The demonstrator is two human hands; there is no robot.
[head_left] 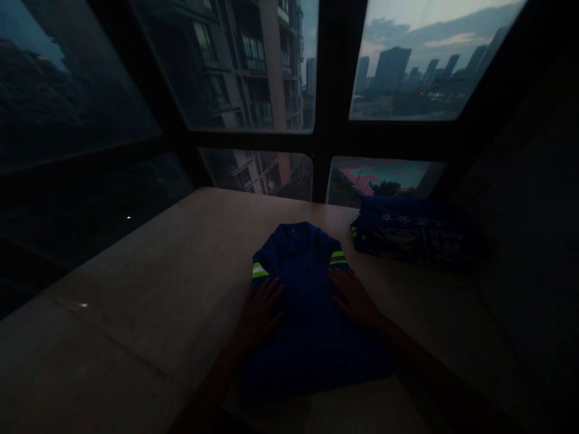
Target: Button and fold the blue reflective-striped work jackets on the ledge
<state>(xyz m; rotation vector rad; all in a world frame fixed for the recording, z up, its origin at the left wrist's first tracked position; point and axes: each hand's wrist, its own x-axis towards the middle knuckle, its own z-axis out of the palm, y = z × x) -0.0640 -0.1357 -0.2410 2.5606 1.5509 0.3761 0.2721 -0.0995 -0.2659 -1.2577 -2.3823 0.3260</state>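
Observation:
A dark blue collared shirt (307, 319) with green and pale bands at its sleeves lies flat on the stone ledge, its collar toward the window. My left hand (262, 310) rests on the shirt's left side just below the banded sleeve, fingers spread. On the opposite side, my right hand (355, 298) lies on the cloth under the other sleeve band, its fingers also stretched out. Neither hand grips the fabric. Dim light hides the finer folds and the shirt's lower edge.
A stack of folded dark blue garments (407, 232) with white lettering sits at the back right, near the wall. The pale ledge (149, 271) extends to the left. Dark window frames (332, 90) rise behind it, with buildings outside.

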